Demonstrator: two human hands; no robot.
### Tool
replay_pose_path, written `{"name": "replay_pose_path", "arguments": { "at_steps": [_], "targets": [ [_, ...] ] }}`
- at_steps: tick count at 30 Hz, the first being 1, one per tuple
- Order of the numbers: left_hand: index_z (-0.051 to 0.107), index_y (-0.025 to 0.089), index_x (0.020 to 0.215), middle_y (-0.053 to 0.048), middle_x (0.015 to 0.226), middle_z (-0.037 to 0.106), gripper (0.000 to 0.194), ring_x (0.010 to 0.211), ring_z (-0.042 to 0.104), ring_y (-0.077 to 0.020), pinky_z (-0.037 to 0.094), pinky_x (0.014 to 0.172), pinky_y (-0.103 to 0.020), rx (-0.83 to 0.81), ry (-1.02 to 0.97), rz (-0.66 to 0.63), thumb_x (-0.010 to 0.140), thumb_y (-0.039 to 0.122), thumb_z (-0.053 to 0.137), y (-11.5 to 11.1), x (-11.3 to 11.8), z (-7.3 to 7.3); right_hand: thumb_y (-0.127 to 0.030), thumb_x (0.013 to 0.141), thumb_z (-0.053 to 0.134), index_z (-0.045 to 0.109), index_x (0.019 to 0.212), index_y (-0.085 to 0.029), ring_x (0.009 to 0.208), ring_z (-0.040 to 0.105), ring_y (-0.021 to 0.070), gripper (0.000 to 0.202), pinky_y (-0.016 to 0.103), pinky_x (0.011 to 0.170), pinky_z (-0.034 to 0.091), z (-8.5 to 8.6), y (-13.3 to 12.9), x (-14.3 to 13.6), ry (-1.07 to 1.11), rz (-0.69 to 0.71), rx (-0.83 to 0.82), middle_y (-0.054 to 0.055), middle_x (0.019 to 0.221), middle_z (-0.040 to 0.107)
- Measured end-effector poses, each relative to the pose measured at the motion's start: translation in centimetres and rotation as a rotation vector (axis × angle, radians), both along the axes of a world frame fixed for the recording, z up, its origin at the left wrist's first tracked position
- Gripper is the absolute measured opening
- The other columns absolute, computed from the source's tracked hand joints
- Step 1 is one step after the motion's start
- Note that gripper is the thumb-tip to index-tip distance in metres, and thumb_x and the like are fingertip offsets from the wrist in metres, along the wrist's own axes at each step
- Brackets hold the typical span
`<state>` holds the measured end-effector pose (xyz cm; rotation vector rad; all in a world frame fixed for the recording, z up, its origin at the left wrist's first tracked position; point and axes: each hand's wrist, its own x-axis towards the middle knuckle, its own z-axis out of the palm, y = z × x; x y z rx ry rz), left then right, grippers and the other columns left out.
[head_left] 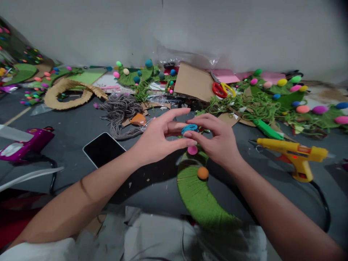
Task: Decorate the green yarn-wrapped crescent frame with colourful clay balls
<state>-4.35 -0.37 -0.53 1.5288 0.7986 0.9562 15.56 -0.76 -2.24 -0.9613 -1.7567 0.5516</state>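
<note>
A small blue coil point(189, 129) of what looks like yarn or cord is pinched between the thumb and fingers of my right hand point(217, 139). My left hand point(160, 136) is close against it on the left, its index finger stretched out and its thumb by a pink ball point(192, 150). Whether the left fingers grip the coil or the piece beneath is hard to tell. Below both hands lies a curved green yarn-wrapped piece point(195, 192), with an orange ball point(203, 173) on its upper part. Its top end is hidden by the hands.
A yellow glue gun point(296, 150) lies at the right, a purple tool point(29, 143) at the left. Near my left forearm is a phone point(103, 148). Behind are grey yarn point(122, 110), a straw-coloured ring point(67, 99), cardboard point(191, 82), scissors point(220, 88) and a green brush-like object point(268, 129).
</note>
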Motion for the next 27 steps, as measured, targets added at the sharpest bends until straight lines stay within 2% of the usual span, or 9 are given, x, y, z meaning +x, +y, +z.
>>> {"name": "replay_pose_path", "arguments": {
  "at_steps": [3, 7, 10, 14, 17, 20, 23, 26, 27],
  "targets": [
    [0.062, 0.021, 0.137, -0.006, 0.098, 0.084, 0.063, 0.095, 0.081, -0.0236, 0.065, 0.087, -0.034, 0.026, 0.072, 0.080, 0.081, 0.032, 0.088, 0.2, -0.1, -0.1, -0.024, 0.087, 0.082, 0.082, 0.090, -0.026, 0.082, 0.071, 0.0159, 0.003, 0.031, 0.074, 0.057, 0.0, 0.0, -0.1, -0.020, -0.066, 0.074, 0.001, 0.090, 0.077],
    [0.066, 0.021, 0.135, -0.005, 0.093, 0.084, 0.059, 0.085, 0.081, -0.0228, 0.065, 0.076, -0.033, 0.046, 0.123, 0.144, 0.082, 0.033, 0.087, 0.4, -0.3, 0.0, -0.022, 0.089, 0.080, 0.079, 0.082, -0.026, 0.075, 0.068, 0.0162, 0.007, 0.031, 0.067, 0.054, 0.3, 0.6, 1.2, 0.033, -0.167, 0.063, 0.001, 0.080, 0.074],
    [0.061, 0.022, 0.141, -0.007, 0.107, 0.083, 0.070, 0.099, 0.080, -0.0258, 0.066, 0.090, -0.038, 0.032, 0.078, 0.119, 0.078, 0.031, 0.090, 0.4, -0.3, 0.2, -0.028, 0.089, 0.080, 0.080, 0.092, -0.027, 0.078, 0.069, 0.0177, 0.004, 0.033, 0.068, 0.055, 0.5, 0.9, 2.0, 0.100, -0.200, 0.032, 0.002, 0.088, 0.076],
    [0.056, 0.024, 0.146, -0.008, 0.128, 0.078, 0.083, 0.124, 0.073, -0.0294, 0.060, 0.108, -0.042, 0.020, 0.025, 0.016, 0.072, 0.027, 0.094, 0.1, 0.0, 0.1, -0.035, 0.083, 0.087, 0.079, 0.112, -0.027, 0.090, 0.072, 0.0204, 0.032, 0.035, 0.077, 0.059, 0.5, 0.4, 1.3, -0.009, -0.093, 0.018, 0.004, 0.104, 0.078],
    [0.057, 0.023, 0.144, -0.007, 0.120, 0.081, 0.075, 0.116, 0.076, -0.0264, 0.062, 0.103, -0.037, 0.023, 0.021, 0.006, 0.077, 0.027, 0.091, -0.1, 0.0, -0.2, -0.033, 0.084, 0.086, 0.081, 0.103, -0.027, 0.091, 0.073, 0.0192, 0.020, 0.034, 0.080, 0.059, 0.3, -0.1, 0.2, -0.069, -0.050, 0.070, 0.003, 0.100, 0.078],
    [0.063, 0.021, 0.137, -0.006, 0.101, 0.084, 0.061, 0.099, 0.081, -0.0242, 0.065, 0.091, -0.034, 0.033, 0.050, 0.080, 0.082, 0.032, 0.087, 0.1, 0.0, -0.4, -0.027, 0.089, 0.081, 0.081, 0.089, -0.028, 0.084, 0.071, 0.0171, 0.001, 0.033, 0.079, 0.058, 0.3, -0.1, 0.1, -0.070, -0.106, 0.113, 0.001, 0.091, 0.077],
    [0.065, 0.021, 0.135, -0.006, 0.097, 0.084, 0.057, 0.093, 0.081, -0.0248, 0.065, 0.085, -0.036, 0.044, 0.083, 0.140, 0.084, 0.036, 0.086, 0.2, -0.2, -0.2, -0.028, 0.090, 0.079, 0.078, 0.081, -0.028, 0.078, 0.068, 0.0177, 0.009, 0.034, 0.072, 0.056, 0.5, 0.3, 1.0, -0.020, -0.184, 0.092, 0.001, 0.083, 0.074],
    [0.061, 0.023, 0.141, -0.008, 0.110, 0.083, 0.070, 0.107, 0.079, -0.0274, 0.064, 0.097, -0.041, 0.019, 0.038, 0.109, 0.079, 0.034, 0.090, 0.2, -0.2, 0.1, -0.030, 0.089, 0.080, 0.079, 0.089, -0.027, 0.077, 0.068, 0.0183, 0.003, 0.035, 0.070, 0.056, 0.6, 0.9, 2.1, 0.065, -0.227, 0.035, 0.002, 0.086, 0.074],
    [0.059, 0.024, 0.143, -0.009, 0.119, 0.081, 0.076, 0.115, 0.076, -0.0285, 0.062, 0.104, -0.042, 0.003, 0.014, 0.077, 0.076, 0.033, 0.092, 0.2, -0.2, 0.2, -0.031, 0.088, 0.081, 0.079, 0.097, -0.028, 0.079, 0.068, 0.0185, 0.010, 0.035, 0.071, 0.056, 0.6, 1.0, 2.2, 0.073, -0.219, 0.012, 0.002, 0.091, 0.076]
  ]
}}
